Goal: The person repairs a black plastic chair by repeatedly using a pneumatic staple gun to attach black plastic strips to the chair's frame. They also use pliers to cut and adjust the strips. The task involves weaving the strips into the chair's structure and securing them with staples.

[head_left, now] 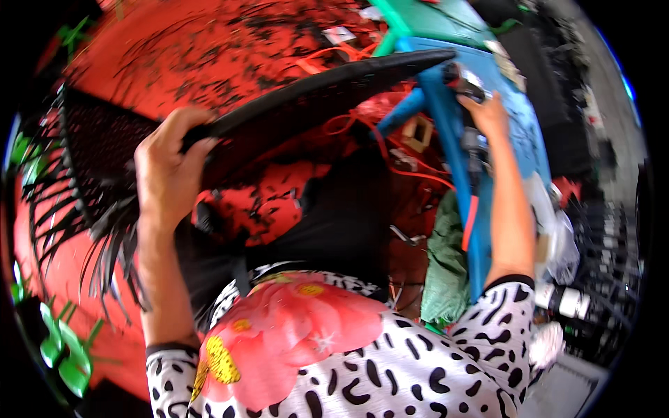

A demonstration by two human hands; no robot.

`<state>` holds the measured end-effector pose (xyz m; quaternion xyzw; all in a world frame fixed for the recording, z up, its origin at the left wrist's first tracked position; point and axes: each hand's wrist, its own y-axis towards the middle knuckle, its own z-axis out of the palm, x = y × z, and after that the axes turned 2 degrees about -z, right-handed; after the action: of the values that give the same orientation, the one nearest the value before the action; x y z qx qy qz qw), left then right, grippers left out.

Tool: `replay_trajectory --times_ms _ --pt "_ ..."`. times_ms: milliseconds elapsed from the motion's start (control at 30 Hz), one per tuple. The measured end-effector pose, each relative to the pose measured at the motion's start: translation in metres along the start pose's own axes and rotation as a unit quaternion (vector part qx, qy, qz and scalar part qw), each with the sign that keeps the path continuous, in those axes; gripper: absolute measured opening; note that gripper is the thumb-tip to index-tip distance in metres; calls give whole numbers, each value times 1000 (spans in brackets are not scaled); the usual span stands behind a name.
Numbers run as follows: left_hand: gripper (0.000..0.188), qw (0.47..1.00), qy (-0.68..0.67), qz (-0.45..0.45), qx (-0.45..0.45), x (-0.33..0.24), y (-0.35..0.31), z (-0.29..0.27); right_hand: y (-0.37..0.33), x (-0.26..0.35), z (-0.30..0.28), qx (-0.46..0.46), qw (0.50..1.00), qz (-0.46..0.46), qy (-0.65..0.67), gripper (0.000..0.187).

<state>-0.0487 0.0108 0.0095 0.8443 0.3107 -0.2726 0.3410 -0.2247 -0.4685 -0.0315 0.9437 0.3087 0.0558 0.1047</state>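
Observation:
My left hand (169, 164) pinches the edge of a large black woven panel (300, 90), thumb and fingers closed round its rim. The panel is tilted across in front of me. Loose black strips (108, 240) fringe its left end, and its far right tip reaches the blue bench. My right hand (490, 115) is wrapped round a dark air-powered tool (475, 139), which looks like a staple gun, over the bench. A red hose end (471, 221) hangs from the tool's lower end. The tool's nose is close to the panel's tip; whether they touch I cannot tell.
The blue bench (526, 129) runs along my right, with a green sack (446, 268) beside its near leg. An orange-red air hose (411, 171) loops under the panel. Black scraps litter the red floor (181, 59). A green plastic stool (66, 348) stands at lower left.

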Motion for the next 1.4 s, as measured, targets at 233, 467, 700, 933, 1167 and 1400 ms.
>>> replay_trajectory --times_ms 233,467,700,933,1167,1400 --pt "33 1000 -6 3 20 10 -1 -5 42 -35 62 187 979 23 78 50" --pt "40 1000 -18 11 15 18 1 0 3 -6 -8 148 983 -10 104 32" --pt "44 999 27 45 -5 26 4 2 -81 46 -137 100 914 -150 363 16" --pt "47 1000 12 26 10 24 6 5 -172 153 -188 300 811 -211 457 69" --pt "46 999 35 38 -7 25 4 9 -207 206 -182 454 707 -174 514 22" --pt "46 998 43 41 -8 24 6 15 -203 208 -181 444 717 -176 507 19"
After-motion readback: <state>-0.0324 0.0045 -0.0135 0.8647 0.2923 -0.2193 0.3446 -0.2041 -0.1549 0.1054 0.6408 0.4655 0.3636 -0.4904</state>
